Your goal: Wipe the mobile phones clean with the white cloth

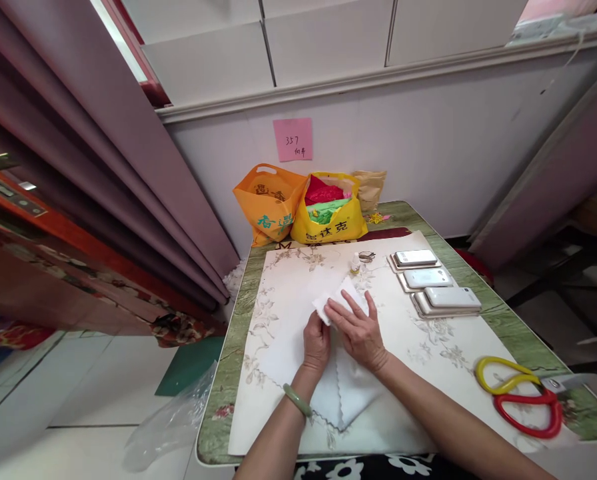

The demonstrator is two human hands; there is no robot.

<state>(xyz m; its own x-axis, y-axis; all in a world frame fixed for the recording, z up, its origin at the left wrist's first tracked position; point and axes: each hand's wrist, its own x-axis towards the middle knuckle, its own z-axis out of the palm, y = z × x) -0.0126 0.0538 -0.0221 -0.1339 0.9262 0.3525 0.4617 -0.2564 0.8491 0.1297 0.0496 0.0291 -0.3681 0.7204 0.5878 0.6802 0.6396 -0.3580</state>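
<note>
White cloth (351, 393) as landmark, with every place given from it as seen by the wearer. Table (228, 380) with a green wood-grain top, reaching past the cloth on every side. Over most of that top, a cream sheet (251, 413) printed with faded flowers, directly under the cloth. Next in size, the cloth itself: lying partly flat on the sheet, zigzag-cut along its nearer edges, its far portion raised and folded between two bare hands.

Beyond the cloth and to the left, an orange bag (263, 207) with printed characters. Touching that bag, straight beyond the cloth, a yellow bag (338, 230), open at the top and filled with red and green material. Right of the cloth and well apart from it, large scissors (541, 398) (one handle yellow, the other red). Also to the right, but a little farther off, three piles of pale, flat, phone-like devices (428, 278).

On the cloth's raised part, the right hand (361, 333), fingers slightly spread across the top; thumb hidden, so cannot tell whether pinching. At the cloth's left edge, the left hand (317, 343), fingers curled and pinching the fabric. Beyond the cloth, high on the wall, a pink note (293, 140) with handwriting. Just beyond the raised fold, a small white bottle (355, 263).
</note>
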